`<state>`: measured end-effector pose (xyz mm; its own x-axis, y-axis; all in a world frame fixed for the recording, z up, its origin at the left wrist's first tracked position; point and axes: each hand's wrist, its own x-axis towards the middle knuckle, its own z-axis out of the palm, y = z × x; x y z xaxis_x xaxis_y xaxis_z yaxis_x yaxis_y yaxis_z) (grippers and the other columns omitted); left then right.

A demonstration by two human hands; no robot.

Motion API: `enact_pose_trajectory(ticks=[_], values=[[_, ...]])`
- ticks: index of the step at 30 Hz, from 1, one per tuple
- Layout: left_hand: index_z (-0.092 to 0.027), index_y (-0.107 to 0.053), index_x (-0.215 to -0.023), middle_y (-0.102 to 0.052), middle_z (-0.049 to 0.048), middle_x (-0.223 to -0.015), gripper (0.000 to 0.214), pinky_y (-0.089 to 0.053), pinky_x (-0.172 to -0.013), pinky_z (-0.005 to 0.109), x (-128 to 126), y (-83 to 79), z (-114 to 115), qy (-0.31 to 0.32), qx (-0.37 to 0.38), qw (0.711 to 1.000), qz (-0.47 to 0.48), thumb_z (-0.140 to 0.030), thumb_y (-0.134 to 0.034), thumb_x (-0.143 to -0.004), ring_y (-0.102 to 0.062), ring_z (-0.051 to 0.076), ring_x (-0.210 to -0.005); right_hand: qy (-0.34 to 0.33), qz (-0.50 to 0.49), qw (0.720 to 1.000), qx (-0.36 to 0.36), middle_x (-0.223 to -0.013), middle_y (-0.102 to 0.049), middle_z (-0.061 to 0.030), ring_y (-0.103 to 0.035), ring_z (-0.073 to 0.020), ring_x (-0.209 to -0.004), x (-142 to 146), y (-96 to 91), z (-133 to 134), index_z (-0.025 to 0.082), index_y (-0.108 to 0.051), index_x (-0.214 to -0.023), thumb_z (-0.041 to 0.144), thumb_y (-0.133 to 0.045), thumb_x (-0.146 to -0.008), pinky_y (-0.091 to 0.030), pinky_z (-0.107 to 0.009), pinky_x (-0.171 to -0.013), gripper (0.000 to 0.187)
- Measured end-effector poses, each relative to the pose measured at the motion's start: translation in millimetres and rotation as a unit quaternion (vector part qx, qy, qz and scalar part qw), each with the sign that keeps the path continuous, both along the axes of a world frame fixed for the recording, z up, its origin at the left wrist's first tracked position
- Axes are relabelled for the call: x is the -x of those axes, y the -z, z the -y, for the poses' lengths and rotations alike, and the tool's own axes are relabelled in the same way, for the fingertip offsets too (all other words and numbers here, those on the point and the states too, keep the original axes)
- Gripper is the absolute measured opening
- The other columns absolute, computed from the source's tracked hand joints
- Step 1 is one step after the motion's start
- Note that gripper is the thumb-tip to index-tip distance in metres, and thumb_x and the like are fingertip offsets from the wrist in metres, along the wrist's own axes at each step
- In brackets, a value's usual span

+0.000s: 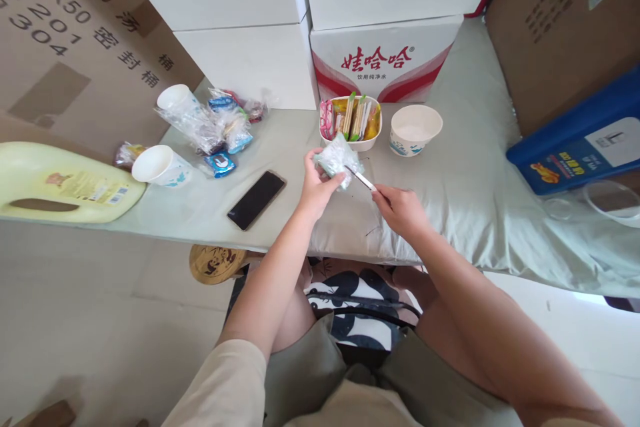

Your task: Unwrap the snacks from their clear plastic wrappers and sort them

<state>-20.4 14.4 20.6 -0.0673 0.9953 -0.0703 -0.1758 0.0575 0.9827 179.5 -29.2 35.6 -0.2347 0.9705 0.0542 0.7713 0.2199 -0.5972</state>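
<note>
My left hand is closed on a crinkled, clear-and-pale-green plastic packet, held just above the cloth-covered surface. My right hand pinches a slim tool with a pale handle and a dark, narrow front end. The tool's tip meets the packet near my left thumb; whether it has gone through the plastic I cannot tell. Right behind the packet stands a white tub filled with upright wrapped snacks. A white paper bowl is to the right of that tub.
On the left are a black phone, two paper cups, several crumpled wrapped packets and a yellow jug. White cartons line the back. A blue container leans at right by a clear plastic cup.
</note>
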Motion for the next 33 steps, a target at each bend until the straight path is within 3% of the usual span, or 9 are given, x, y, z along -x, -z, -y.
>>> enact_pose_trajectory(ticks=[5, 8, 11, 15, 18, 23, 27, 30, 33], values=[[-0.039, -0.034, -0.125, -0.061, 0.0004, -0.121, 0.071, -0.055, -0.077, 0.028, 8, -1.5, -8, -0.059, 0.031, 0.996, 0.061, -0.024, -0.077, -0.072, -0.066, 0.016, -0.101, 0.033, 0.097, 0.993, 0.055, -0.086, -0.074, -0.0085, -0.064, -0.0230, -0.076, -23, 1.3, 1, 0.024, -0.073, -0.096, 0.037, -0.040, -0.097, -0.034, -0.030, -0.062, 0.036], [-0.032, -0.038, -0.121, -0.063, -0.0002, -0.103, 0.070, -0.054, -0.072, 0.028, 1, 4.3, -1, -0.015, 0.038, 0.999, -0.029, -0.021, -0.080, -0.066, -0.066, 0.016, -0.088, 0.093, 0.132, 0.985, 0.054, -0.107, -0.074, -0.0101, -0.065, -0.0254, -0.086, -39, 2.4, -3, 0.024, -0.073, -0.109, 0.036, -0.041, -0.097, -0.038, -0.032, -0.064, 0.037], [-0.027, -0.045, -0.116, -0.061, -0.0024, -0.086, 0.058, -0.052, -0.070, 0.029, -5, 9.6, 10, 0.083, 0.048, 0.985, -0.144, -0.026, -0.078, -0.068, -0.064, 0.016, -0.077, 0.146, 0.161, 0.975, 0.043, -0.114, -0.072, -0.0126, -0.065, -0.0277, -0.092, -51, 4.5, -9, 0.023, -0.073, -0.114, 0.038, -0.040, -0.097, -0.043, -0.035, -0.069, 0.039], [-0.024, -0.052, -0.111, -0.064, 0.0049, -0.113, 0.043, -0.050, -0.094, 0.038, -3, 8.2, 16, 0.078, -0.027, 0.961, -0.263, -0.032, -0.074, -0.074, -0.065, 0.023, -0.107, 0.179, 0.181, 0.966, -0.042, -0.117, -0.069, -0.0173, -0.060, -0.0358, -0.110, -58, 10.3, -15, 0.017, -0.070, -0.120, 0.031, -0.044, -0.094, -0.045, -0.046, -0.089, 0.039], [-0.024, -0.054, -0.119, -0.061, 0.0097, -0.131, 0.051, -0.042, -0.109, 0.043, 2, 3.0, 16, 0.086, -0.091, 0.936, -0.328, -0.031, -0.076, -0.073, -0.055, 0.027, -0.128, 0.128, 0.119, 0.979, -0.107, -0.119, -0.069, -0.0190, -0.059, -0.0365, -0.113, -53, 16.0, -14, 0.015, -0.068, -0.122, 0.025, -0.046, -0.091, -0.045, -0.051, -0.096, 0.040], [-0.021, -0.062, -0.114, -0.069, 0.0096, -0.119, 0.043, -0.049, -0.098, 0.040, 6, 0.4, 15, 0.105, -0.091, 0.908, -0.396, -0.026, -0.075, -0.073, -0.064, 0.024, -0.108, -0.048, -0.013, 0.992, -0.117, -0.129, -0.066, -0.0179, -0.060, -0.0319, -0.121, -30, 25.3, -7, 0.015, -0.062, -0.129, 0.022, -0.048, -0.085, -0.047, -0.048, -0.102, 0.046], [-0.020, -0.065, -0.095, -0.070, 0.0024, -0.084, 0.014, -0.053, -0.076, 0.031, 5, 2.8, 11, 0.099, -0.027, 0.945, -0.312, -0.023, -0.061, -0.082, -0.065, 0.016, -0.076, -0.090, -0.028, 0.992, -0.083, -0.129, -0.066, -0.0153, -0.061, -0.0308, -0.116, -12, 28.4, -4, 0.019, -0.053, -0.141, 0.021, -0.049, -0.083, -0.048, -0.047, -0.099, 0.058], [-0.021, -0.062, -0.100, -0.066, -0.0004, -0.078, 0.022, -0.050, -0.061, 0.026, 4, 0.9, 8, 0.087, 0.053, 0.973, -0.206, -0.017, -0.055, -0.080, -0.062, 0.013, -0.062, -0.080, 0.003, 0.994, -0.080, -0.112, -0.068, -0.0141, -0.061, -0.0304, -0.103, -8, 27.1, -6, 0.019, -0.054, -0.141, 0.023, -0.051, -0.083, -0.047, -0.045, -0.092, 0.059], [-0.024, -0.059, -0.103, -0.063, -0.0018, -0.078, 0.031, -0.047, -0.056, 0.025, 8, -1.4, 7, 0.061, 0.071, 0.975, -0.203, -0.012, -0.053, -0.075, -0.059, 0.013, -0.059, -0.070, 0.027, 0.994, -0.082, -0.096, -0.065, -0.0118, -0.060, -0.0282, -0.094, -10, 24.4, -9, 0.021, -0.071, -0.117, 0.025, -0.052, -0.084, -0.044, -0.042, -0.086, 0.038]])
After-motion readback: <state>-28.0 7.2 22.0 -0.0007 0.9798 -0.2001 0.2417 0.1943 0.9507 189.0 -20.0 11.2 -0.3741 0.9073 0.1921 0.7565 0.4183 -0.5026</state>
